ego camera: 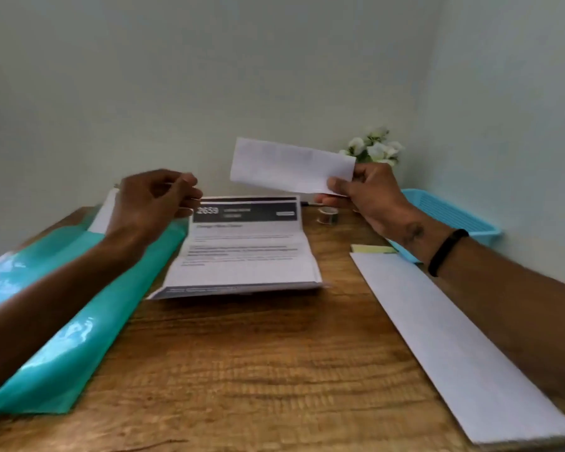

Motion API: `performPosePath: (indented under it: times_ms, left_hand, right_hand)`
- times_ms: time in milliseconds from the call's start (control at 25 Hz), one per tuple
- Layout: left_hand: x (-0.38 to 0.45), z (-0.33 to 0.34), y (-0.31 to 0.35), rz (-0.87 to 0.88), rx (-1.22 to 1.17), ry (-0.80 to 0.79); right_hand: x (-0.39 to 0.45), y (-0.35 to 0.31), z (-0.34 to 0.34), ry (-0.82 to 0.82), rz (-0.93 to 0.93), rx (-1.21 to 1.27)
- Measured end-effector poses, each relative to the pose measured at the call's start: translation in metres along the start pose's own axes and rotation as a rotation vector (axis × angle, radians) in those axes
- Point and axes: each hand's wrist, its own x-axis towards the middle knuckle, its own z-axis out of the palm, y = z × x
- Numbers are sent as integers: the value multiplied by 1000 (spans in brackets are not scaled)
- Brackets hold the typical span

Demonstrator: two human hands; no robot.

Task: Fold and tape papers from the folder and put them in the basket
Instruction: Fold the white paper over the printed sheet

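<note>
Right hand [369,194] pinches a folded white paper [291,166] aloft; left hand [154,203] loosely curled, empty.

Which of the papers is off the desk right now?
The small folded paper pinched in the right hand. The printed sheet and the long white strip both lie on the desk.

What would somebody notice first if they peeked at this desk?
Probably the folded white paper held up in the air by the right hand, above the far middle of the wooden desk. Next, the shiny green folder stretching along the left side under the left arm, and the printed sheet with a dark header lying in the middle. A blue basket waits at the far right.
</note>
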Motion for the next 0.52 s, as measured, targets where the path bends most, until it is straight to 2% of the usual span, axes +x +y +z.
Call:
performPosePath:
  times_ms: [80, 240, 320, 400, 520]
  left_hand:
    - [-17, 9, 23, 192, 186, -153]
    - [-55, 69, 72, 423, 524, -499]
    - [-66, 111, 89, 449, 706, -745]
    - [-76, 152, 97, 440, 817, -922]
    - [-81, 202, 91, 345, 933, -1011]
  right_hand:
    - [-11, 3, -18, 8, 2, -116]
    - [-29, 8, -43, 106, -130, -218]
    - [-33, 10, -42, 216, -262, -233]
    - [-38, 14, -42, 309, -391, -259]
    - [-44, 21, -49, 329, -465, -299]
